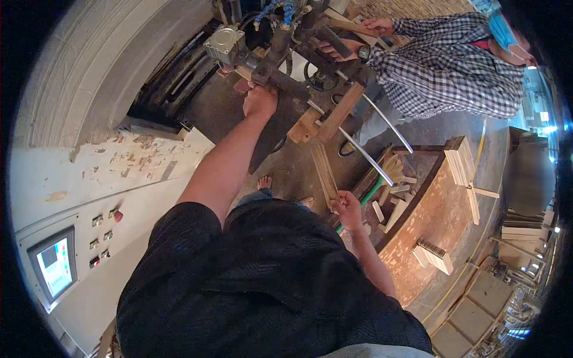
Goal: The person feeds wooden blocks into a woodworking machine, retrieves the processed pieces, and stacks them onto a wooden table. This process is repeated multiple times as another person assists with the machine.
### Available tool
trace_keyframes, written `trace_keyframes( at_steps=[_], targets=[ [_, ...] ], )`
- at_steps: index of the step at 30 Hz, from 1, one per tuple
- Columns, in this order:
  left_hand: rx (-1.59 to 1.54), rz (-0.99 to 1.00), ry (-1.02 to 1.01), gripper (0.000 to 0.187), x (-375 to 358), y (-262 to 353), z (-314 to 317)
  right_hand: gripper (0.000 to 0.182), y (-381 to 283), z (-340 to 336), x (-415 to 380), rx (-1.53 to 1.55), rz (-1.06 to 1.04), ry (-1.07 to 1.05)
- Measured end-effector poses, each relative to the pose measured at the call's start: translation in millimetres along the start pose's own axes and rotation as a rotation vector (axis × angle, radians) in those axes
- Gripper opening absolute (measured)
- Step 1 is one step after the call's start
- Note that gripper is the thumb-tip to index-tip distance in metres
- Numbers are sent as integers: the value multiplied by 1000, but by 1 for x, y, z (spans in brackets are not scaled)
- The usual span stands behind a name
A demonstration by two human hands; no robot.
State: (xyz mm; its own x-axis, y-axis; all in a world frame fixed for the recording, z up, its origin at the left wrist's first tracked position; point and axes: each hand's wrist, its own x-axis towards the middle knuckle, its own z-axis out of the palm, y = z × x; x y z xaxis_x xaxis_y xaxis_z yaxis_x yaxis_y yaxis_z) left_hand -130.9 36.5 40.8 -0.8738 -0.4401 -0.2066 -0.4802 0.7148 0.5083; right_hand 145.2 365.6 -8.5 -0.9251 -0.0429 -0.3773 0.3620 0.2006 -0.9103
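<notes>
As the right hand [348, 210] held firm on one end of a wooden strip [324, 173], fingers and thumb pinched about it, that strip slanted up and away over the floor, its far end right by a wooden block [341, 112]! And what a spot for that block, lying across one of two shiny rods [365, 155] that jutted out from the machine [280, 45]. Over on the other side, the left hand [261, 101] was up at the machine, arm stretched long, fingers curled in under a dark metal part; whether it clasped anything there, I couldn't tell, because the fingertips were hidden. Across the machine stood a co-worker [447, 77] in a checked shirt, one hand on a piece of wood [352, 25], the other close by the machine's dark parts. Down beside the right hand, a brush [391, 167] lay among pale offcuts [378, 212], and next to those came the brown table [418, 221], with a stack of strips [458, 164] near its far end and a small bundle [434, 256] nearer. Off to the left, a lit screen [55, 267] glowed on a white cabinet [140, 209].
</notes>
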Motion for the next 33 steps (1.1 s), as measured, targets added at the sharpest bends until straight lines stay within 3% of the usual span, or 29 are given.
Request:
trace_keyframes(
  at_steps=[5,8,10,11,12,13,14,15,16,18,20,23,27,30,32,33],
  targets=[
    [10,54,2,74,4,-6,5,17,26,-6,-3,-45,162,23],
    [-52,193,23,66,9,-23,3,14,53,-12,-10,82,242,60],
    [-24,463,211,57,26,-45,26,15,95,-20,-14,203,291,73],
    [-21,475,207,57,18,-39,14,17,122,-26,-17,316,332,80],
    [-176,347,-4,48,7,-29,-10,17,147,-32,-20,320,332,86],
    [-325,215,-212,40,1,-22,-24,15,172,-37,-24,652,355,84],
    [-322,220,-214,40,4,-24,-23,13,205,-42,-28,985,371,78],
    [-569,95,-210,31,9,-29,-21,17,265,-46,-35,868,59,90],
    [-812,-38,-207,23,13,-34,-18,19,261,-50,-43,776,110,88],
    [-898,-81,-196,19,23,-35,-13,20,223,-52,-64,689,162,91],
    [-992,-120,-181,16,30,-30,-9,18,168,-48,-76,619,609,269],
    [-942,-89,-215,16,28,-30,-6,13,164,-32,-92,576,581,436],
    [-828,7,-213,18,21,-29,-5,27,178,-31,-103,280,628,305],
    [-834,20,-249,20,21,-36,-6,21,182,-37,-94,452,560,330],
    [-849,44,-285,21,22,-37,-8,20,178,-57,-80,917,811,261],
    [-819,31,-306,26,18,-35,-12,20,227,-75,-74,926,810,265]
  ],
)
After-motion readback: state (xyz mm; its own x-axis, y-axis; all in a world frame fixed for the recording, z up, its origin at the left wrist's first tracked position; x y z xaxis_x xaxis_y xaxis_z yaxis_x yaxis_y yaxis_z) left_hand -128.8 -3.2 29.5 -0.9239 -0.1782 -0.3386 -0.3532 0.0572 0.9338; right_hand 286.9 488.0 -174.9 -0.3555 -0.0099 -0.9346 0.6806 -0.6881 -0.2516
